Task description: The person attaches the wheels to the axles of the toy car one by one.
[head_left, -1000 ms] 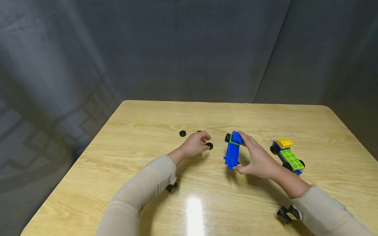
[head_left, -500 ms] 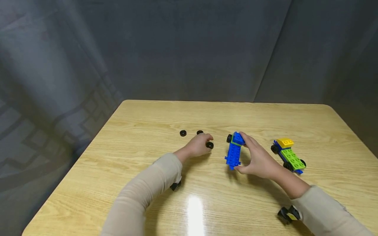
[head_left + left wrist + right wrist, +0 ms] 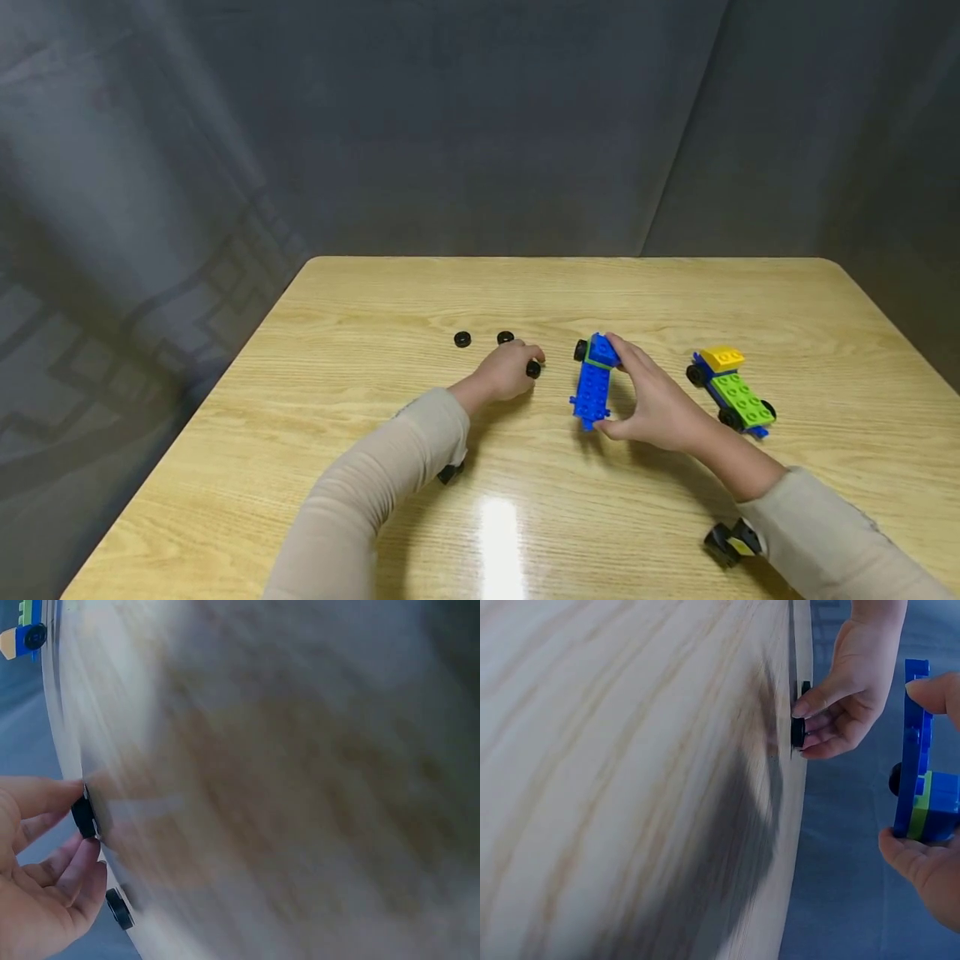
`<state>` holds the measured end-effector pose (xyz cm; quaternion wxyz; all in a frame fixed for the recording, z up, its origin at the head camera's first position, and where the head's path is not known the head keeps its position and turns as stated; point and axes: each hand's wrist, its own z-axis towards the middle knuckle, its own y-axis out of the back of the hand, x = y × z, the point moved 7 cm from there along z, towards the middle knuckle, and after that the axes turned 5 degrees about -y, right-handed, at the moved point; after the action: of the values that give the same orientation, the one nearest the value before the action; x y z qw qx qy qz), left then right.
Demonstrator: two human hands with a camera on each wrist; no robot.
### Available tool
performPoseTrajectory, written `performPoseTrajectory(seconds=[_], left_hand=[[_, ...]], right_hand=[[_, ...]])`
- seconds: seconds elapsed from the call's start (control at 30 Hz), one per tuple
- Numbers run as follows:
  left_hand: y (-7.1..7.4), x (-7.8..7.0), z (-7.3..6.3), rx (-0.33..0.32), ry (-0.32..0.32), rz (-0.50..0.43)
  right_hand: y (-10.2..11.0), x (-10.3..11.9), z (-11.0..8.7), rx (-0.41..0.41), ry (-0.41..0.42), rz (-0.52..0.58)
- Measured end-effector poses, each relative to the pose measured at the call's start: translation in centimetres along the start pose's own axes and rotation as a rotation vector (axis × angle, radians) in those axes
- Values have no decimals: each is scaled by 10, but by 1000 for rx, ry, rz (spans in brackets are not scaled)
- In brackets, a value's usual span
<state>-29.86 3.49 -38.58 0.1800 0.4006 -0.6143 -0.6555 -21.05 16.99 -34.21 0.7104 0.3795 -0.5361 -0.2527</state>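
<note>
My left hand pinches a small black toy wheel between thumb and fingers, close over the table. In the left wrist view that wheel stands edge-on between the fingertips. My right hand holds a blue toy brick car by its two ends, thumb at the near end and fingers at the far end, raised above the table. The car has a green strip under its blue top block and a black wheel on its far left side; the near end shows bare axle stubs.
Two more black wheels lie beyond my left hand. A yellow and green toy car stands on the wooden table right of my right hand. Black camera mounts sit at both sleeves. A dark curtain hangs behind the table.
My left hand has moved slightly right and its fingers have closed on the black wheel, which now looks turned from flat. My right hand and the blue car have hardly moved.
</note>
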Motion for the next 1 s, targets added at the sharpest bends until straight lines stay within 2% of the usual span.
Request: performPoseTrajectory(seconds=[0.23,0.47,0.63,0.87,1.0], left_hand=[[-1,1,-1,-6,-8,52],[1,5,-7,-53,-27,-26],[6,6,-14,-91,-56,-132],[12,3,-25,-120,-29,-399],[12,0,-31,-120,-7,-482]], right_hand=[[-1,0,0,4,-4,12],[-3,-1,0,10,-14,11],[-3,-2,0,8,-10,14],[-2,-3,0,-12,-17,2],[-2,-3,0,-12,-15,4]])
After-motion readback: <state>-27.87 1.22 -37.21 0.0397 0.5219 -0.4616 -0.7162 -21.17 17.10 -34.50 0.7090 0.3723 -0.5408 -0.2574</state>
